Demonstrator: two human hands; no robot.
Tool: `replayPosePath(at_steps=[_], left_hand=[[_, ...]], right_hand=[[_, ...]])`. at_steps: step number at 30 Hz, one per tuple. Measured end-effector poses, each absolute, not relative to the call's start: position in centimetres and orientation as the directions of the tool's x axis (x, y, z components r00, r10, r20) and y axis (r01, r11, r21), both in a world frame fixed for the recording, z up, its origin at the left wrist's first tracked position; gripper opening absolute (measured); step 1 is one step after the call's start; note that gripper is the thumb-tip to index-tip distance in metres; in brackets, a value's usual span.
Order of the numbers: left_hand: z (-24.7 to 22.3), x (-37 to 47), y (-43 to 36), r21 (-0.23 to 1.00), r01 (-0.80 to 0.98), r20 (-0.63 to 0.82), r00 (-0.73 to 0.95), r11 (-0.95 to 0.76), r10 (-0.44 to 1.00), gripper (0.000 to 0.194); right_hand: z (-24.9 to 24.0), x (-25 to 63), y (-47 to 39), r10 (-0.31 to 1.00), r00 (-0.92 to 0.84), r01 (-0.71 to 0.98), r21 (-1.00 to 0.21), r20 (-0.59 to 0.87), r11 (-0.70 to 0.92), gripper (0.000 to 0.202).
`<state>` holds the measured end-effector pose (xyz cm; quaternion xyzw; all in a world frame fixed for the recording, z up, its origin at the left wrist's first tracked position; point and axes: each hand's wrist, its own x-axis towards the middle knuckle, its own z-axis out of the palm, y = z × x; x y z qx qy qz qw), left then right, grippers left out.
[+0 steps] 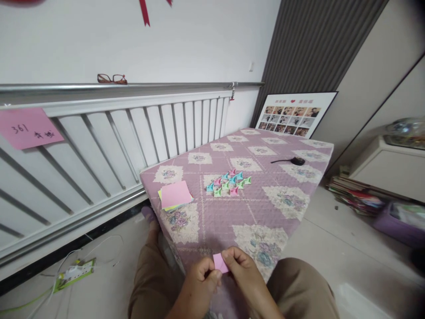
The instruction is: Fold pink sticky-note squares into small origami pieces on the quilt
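A small folded pink paper (220, 263) is held between my two hands, low in the view above the near edge of the table. My left hand (203, 279) pinches its left side with thumb and fingers. On the other side, my right hand (241, 268) grips the upper right edge, thumb on top. Farther up the table lies a cluster of several small folded paper pieces (226, 186) in pink, blue and green. To their left is a stack of square paper sheets (175, 195), pink on top with yellow and blue edges showing beneath.
A purple flowered cloth covers the table (212, 221). On it at the right lies a black round object (297, 161) with a thin tail. A white radiator (166, 128) runs along the left; glasses (112, 79) rest on the pipe above. A power strip (75, 274) lies on the floor.
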<state>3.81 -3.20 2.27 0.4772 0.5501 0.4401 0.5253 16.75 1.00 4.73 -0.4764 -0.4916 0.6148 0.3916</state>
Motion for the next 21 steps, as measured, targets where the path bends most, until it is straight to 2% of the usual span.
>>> replayPosePath(at_steps=[3, 8, 13, 17, 21], left_hand=[[2.6, 3.4, -2.9, 0.981, 0.102, -0.169, 0.046, 0.164, 0.985, 0.011], [3.5, 3.0, -1.8, 0.981, 0.135, -0.129, -0.061, 0.136, 0.99, 0.014], [3.4, 3.5, -1.1, 0.984, 0.11, -0.127, -0.137, 0.142, 0.982, 0.018], [2.9, 4.1, -1.2, 0.99, 0.062, -0.109, -0.2, 0.123, 0.974, 0.019], [2.6, 4.2, -0.9, 0.981, 0.031, -0.183, -0.137, 0.189, 0.974, 0.017]], right_hand=[[4.8, 17.0, 1.1, 0.951, -0.256, 0.056, -0.985, -0.175, -0.166, 0.042], [5.0, 17.3, 1.3, 0.95, -0.294, 0.157, -0.986, -0.108, -0.063, 0.036], [4.7, 17.5, 1.0, 0.944, -0.306, 0.112, -0.99, -0.121, -0.09, 0.038], [4.2, 17.8, 0.7, 0.95, -0.281, 0.139, -0.985, -0.138, -0.102, 0.038], [3.7, 18.4, 0.8, 0.95, -0.277, 0.174, -0.98, -0.144, -0.098, 0.036]])
